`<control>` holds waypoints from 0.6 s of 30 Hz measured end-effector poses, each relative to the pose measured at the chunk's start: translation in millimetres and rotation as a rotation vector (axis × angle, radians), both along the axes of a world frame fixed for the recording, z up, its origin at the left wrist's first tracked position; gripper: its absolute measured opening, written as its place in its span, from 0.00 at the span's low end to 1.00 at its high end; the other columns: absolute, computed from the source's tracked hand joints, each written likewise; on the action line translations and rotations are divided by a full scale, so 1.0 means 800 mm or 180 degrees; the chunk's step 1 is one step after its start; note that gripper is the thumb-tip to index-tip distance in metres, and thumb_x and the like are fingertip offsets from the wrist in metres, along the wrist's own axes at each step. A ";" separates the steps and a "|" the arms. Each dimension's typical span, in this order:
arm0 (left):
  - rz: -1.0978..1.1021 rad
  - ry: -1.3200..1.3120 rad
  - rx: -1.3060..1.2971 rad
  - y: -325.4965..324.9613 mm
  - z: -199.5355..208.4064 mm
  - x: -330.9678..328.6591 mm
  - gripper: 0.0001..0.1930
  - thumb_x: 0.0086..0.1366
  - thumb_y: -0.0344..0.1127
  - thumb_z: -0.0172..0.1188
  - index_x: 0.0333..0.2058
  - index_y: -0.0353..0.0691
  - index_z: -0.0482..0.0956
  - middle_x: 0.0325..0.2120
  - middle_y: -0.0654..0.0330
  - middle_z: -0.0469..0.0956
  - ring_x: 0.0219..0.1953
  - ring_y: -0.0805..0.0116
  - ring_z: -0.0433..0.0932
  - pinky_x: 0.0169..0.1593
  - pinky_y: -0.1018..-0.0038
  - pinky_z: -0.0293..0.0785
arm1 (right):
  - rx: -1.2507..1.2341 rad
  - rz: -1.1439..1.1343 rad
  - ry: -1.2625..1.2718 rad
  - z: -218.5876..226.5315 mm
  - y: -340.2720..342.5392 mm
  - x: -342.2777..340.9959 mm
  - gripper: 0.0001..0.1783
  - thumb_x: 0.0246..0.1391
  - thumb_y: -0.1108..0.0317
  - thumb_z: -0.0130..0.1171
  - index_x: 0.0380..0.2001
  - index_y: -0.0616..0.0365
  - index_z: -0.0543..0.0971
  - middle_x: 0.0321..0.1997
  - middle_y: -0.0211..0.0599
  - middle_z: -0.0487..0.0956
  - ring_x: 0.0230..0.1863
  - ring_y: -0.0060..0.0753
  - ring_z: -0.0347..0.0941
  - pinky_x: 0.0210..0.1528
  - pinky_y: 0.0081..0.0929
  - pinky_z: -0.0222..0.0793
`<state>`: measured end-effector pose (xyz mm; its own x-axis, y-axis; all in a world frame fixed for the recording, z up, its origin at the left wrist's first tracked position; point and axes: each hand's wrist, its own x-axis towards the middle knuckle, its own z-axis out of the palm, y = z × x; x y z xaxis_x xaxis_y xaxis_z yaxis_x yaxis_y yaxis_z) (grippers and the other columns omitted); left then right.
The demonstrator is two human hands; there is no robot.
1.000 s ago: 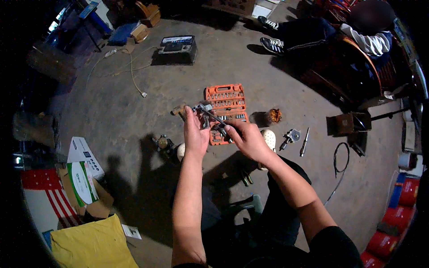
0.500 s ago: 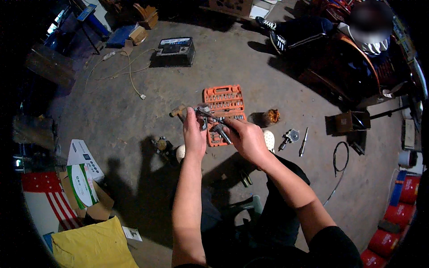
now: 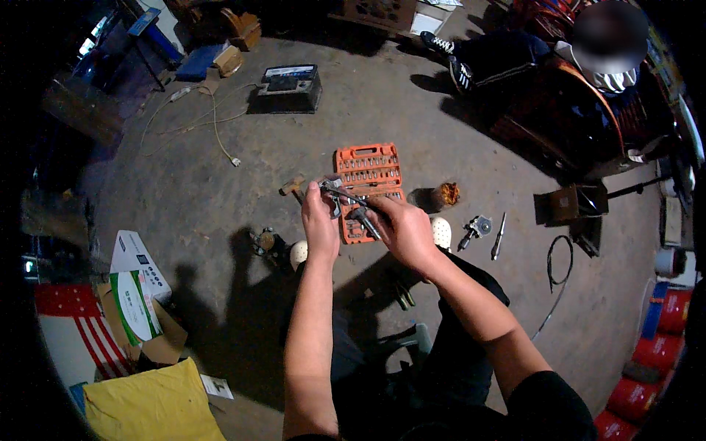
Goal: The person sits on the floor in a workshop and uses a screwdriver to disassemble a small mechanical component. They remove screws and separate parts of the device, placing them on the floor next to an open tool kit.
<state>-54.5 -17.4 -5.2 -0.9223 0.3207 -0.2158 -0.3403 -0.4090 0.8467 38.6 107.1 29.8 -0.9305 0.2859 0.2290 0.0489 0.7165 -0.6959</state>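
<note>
My left hand (image 3: pixel 321 231) is closed on a small grey metal part (image 3: pixel 332 184), its thumb pointing up along the side. My right hand (image 3: pixel 406 229) grips a slim dark-shafted tool (image 3: pixel 348 196), whose far end touches the metal part. Below that shaft, a metal tool with a rounded head (image 3: pixel 360 215) also sticks out from the right hand; its exact kind is unclear. Beneath both hands lies an open orange socket set case (image 3: pixel 368 152), with rows of sockets. The hands hide part of its lower half.
A hammer (image 3: pixel 293 187) lies left of the case, a rusty can (image 3: pixel 447 194) stands right. Further right are a metal fitting (image 3: pixel 479 226), a pointed rod (image 3: pixel 500 237) and a black cable (image 3: pixel 562 275). A battery (image 3: pixel 290 90) stands beyond; a person (image 3: pixel 500 59) sits far right.
The hands and the tools stay almost in place. The view has shifted slightly, so the floor things sit a little lower.
</note>
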 end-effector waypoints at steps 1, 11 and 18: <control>0.0047 0.0064 0.0163 0.002 0.007 0.002 0.21 0.69 0.48 0.37 0.41 0.37 0.71 0.35 0.59 0.75 0.35 0.70 0.72 0.41 0.73 0.67 | -0.0127 0.0032 0.0061 -0.003 0.001 -0.001 0.12 0.49 0.64 0.58 0.37 0.55 0.78 0.27 0.43 0.76 0.29 0.46 0.75 0.27 0.37 0.69; -0.0677 0.0579 0.0373 -0.002 0.010 0.015 0.24 0.55 0.43 0.42 0.45 0.31 0.69 0.42 0.56 0.72 0.41 0.70 0.72 0.47 0.76 0.67 | -0.4530 -0.0071 -0.1404 0.014 0.007 -0.008 0.14 0.53 0.53 0.58 0.25 0.49 0.71 0.15 0.19 0.65 0.14 0.13 0.53 0.15 0.16 0.43; -0.0910 0.0955 0.0073 0.011 0.009 0.019 0.26 0.51 0.42 0.42 0.45 0.28 0.69 0.44 0.54 0.71 0.46 0.66 0.72 0.50 0.73 0.67 | -0.4934 -0.0030 -0.0860 -0.001 -0.014 -0.018 0.11 0.55 0.57 0.58 0.28 0.51 0.72 0.20 0.20 0.68 0.17 0.12 0.58 0.18 0.14 0.49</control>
